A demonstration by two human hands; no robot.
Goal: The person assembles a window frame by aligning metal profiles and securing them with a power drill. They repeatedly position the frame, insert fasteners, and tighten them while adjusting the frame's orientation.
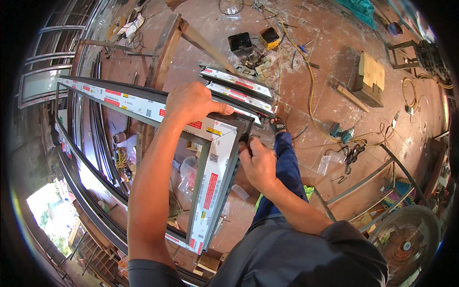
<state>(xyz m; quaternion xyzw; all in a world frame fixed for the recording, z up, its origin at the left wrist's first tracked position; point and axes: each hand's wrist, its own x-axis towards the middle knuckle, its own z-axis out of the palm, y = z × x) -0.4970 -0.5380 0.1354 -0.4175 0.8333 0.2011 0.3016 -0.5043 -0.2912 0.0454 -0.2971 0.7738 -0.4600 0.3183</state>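
A long metal window or door frame, covered in white film with red and yellow labels, lies across the space before me. My left hand is wrapped over its far bar close to the mitred corner, thumb stretched along the edge. At the outer side of that corner my right hand has its fingers curled and pressed together. A small dark bit shows by its fingertips, but what they hold is hidden. Just beyond the corner lie several shorter film-covered profile pieces.
A wooden trestle stands at the far left. Black and yellow containers sit beyond the profiles. Right of my legs are a teal cordless drill, a yellow hose, a wooden block and a large fan.
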